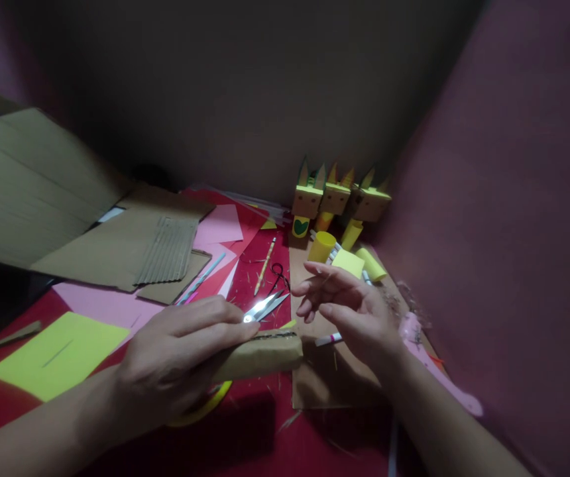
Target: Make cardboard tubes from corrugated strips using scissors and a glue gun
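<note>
My left hand (180, 351) is closed around a small folded piece of brown cardboard (270, 358) with a dark slit along its upper edge. Just beyond that piece, the blades of the scissors (264, 307) stand apart, and a yellow handle shows below my left hand. Whether the scissors lie on the table or touch the hand I cannot tell. My right hand (349, 308) hovers to the right, fingers spread and curved, above a brown cardboard sheet (315, 391). Below its thumb is a white marker (329, 339).
Cardboard figures (335, 199) with pointed ears stand at the back by the wall, behind yellow paper tubes (321, 246). Cardboard sheets (111, 248), a yellow paper (61, 354) and pink paper lie left. A pencil (265, 265) and a pink glue gun (439, 377) flank the hands.
</note>
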`<state>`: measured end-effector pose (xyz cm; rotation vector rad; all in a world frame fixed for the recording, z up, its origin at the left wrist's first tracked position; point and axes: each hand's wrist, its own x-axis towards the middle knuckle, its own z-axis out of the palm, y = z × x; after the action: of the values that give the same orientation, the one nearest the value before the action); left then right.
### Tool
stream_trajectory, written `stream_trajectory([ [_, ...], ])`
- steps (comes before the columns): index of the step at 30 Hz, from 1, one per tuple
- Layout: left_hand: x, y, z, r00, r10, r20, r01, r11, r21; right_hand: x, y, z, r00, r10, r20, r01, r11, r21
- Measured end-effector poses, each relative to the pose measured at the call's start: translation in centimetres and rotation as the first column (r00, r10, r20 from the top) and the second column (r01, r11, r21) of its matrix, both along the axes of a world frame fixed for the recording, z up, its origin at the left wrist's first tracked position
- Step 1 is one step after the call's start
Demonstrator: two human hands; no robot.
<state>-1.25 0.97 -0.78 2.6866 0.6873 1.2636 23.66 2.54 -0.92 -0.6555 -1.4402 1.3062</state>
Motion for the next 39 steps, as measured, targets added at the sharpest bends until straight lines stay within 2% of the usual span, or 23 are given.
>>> stream_trajectory([
  [3, -0.3, 0.6, -0.2, 1.0, -0.002, -0.001, 0.002, 0.999, -0.045, 0.2, 0.3, 0.0, 0.996, -0.023, -0.083, 0.021, 1.0, -0.023],
  [5, -0.4, 1.2, -0.3, 1.0, 0.024, -0.007, -0.024, 0.999, -0.028, 0.3, 0.4, 0.2, 0.991, -0.064, -0.117, 0.058, 0.997, -0.05],
  [10, -1.1, 2.7, -0.5, 0.994, 0.101, -0.041, -0.09, 0.975, 0.205, 0.8, 1.0, 0.2, 0.955, -0.258, -0.147, 0.242, 0.963, -0.12],
  [13, -1.6, 2.6, -0.5, 0.99, 0.117, -0.079, -0.088, 0.949, 0.302, 1.1, 1.3, -0.2, 0.931, -0.344, -0.123, 0.329, 0.936, -0.123],
  [17, -1.7, 1.4, -0.6, 0.984, 0.149, -0.101, -0.119, 0.959, 0.258, 1.0, 1.3, -0.8, 0.924, -0.382, -0.037, 0.379, 0.923, -0.061],
  [24, -1.4, 0.3, -0.6, 0.986, 0.112, -0.124, -0.087, 0.978, 0.188, 0.3, 0.5, -0.8, 0.955, -0.273, 0.117, 0.279, 0.96, -0.038],
  [28, -1.4, 0.0, -0.7, 0.986, 0.12, -0.113, -0.101, 0.982, 0.16, 0.0, 0.1, -0.7, 0.967, -0.22, 0.132, 0.218, 0.976, 0.026],
  [31, -1.2, 0.0, -0.8, 0.988, 0.12, -0.093, -0.109, 0.988, 0.111, -0.1, -0.3, -0.5, 0.953, -0.192, 0.234, 0.168, 0.979, 0.117],
  [35, -0.6, 0.4, -0.4, 0.998, 0.054, -0.045, -0.048, 0.992, 0.114, -0.3, -0.9, 0.1, 0.912, -0.168, 0.374, 0.016, 0.926, 0.378],
  [39, 0.0, 0.5, 0.0, 1.0, 0.023, 0.009, -0.023, 1.0, 0.006, -0.7, -1.3, 0.3, 0.868, -0.177, 0.464, -0.098, 0.855, 0.51],
])
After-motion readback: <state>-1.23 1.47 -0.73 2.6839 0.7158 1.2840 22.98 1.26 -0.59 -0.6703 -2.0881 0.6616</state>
